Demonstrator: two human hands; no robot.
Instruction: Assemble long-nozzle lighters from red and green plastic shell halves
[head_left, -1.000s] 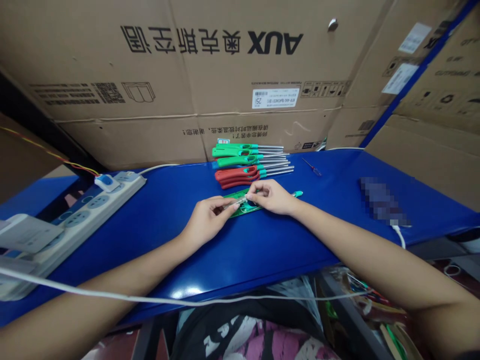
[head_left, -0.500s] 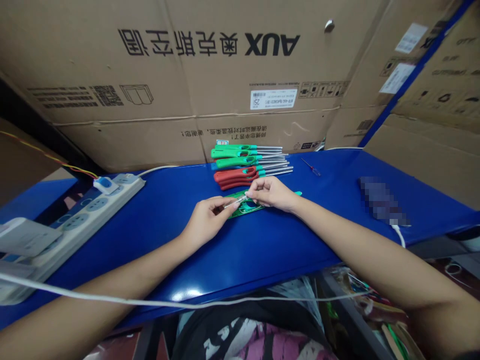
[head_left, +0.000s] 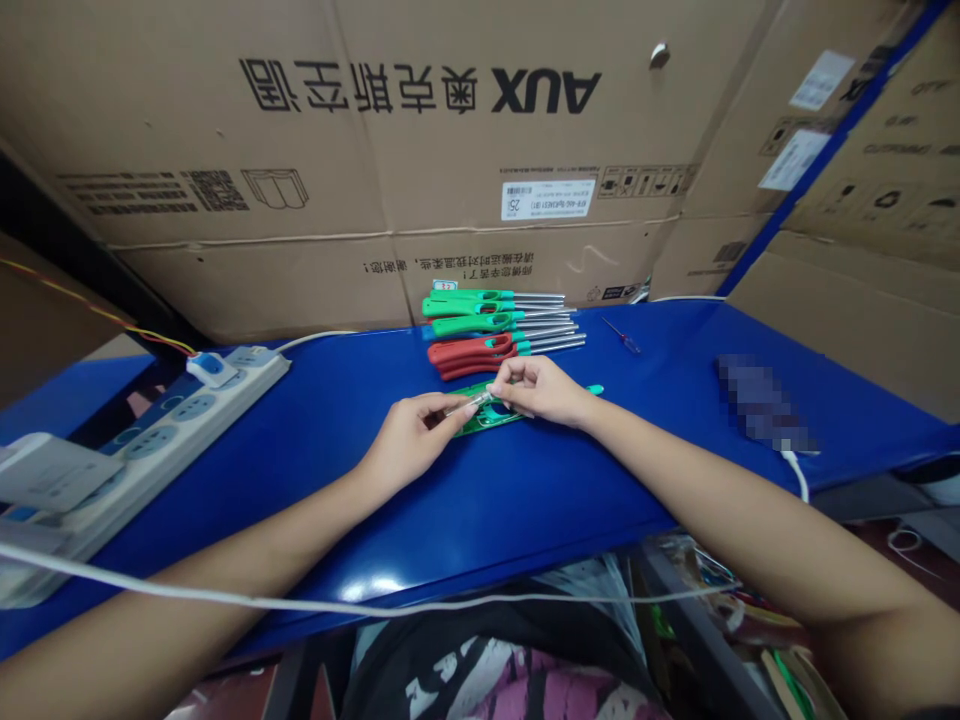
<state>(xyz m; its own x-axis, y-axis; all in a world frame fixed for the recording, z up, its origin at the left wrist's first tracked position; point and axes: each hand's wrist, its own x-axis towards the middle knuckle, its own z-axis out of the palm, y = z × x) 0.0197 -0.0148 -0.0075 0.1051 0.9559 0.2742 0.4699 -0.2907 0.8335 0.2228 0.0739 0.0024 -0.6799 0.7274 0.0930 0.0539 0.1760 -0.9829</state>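
Note:
My left hand [head_left: 416, 432] is closed, pinching a small clear, silvery tube [head_left: 474, 401] between thumb and fingers. My right hand [head_left: 543, 390] meets it from the other side, its fingertips closed on the tube's pale end. Exactly what is at that end is too small to make out. Under both hands a green lighter casing [head_left: 474, 426] lies on the blue table, showing inner parts and partly covered by my fingers. Just behind are red long-neck lighters [head_left: 469, 352] and green long-neck lighters [head_left: 466, 325] with metal barrels, stacked side by side.
A small screwdriver [head_left: 621, 336] lies right of the lighters. Farther right is a blurred-out dark device [head_left: 761, 400] with a white cable. A power strip [head_left: 169, 440] runs along the left, and a white cord [head_left: 315, 606] crosses in front. Cardboard [head_left: 420, 150] walls the back.
Both hands keep hold of the tube in nearly the same place. My right hand has shifted very slightly to the left and down.

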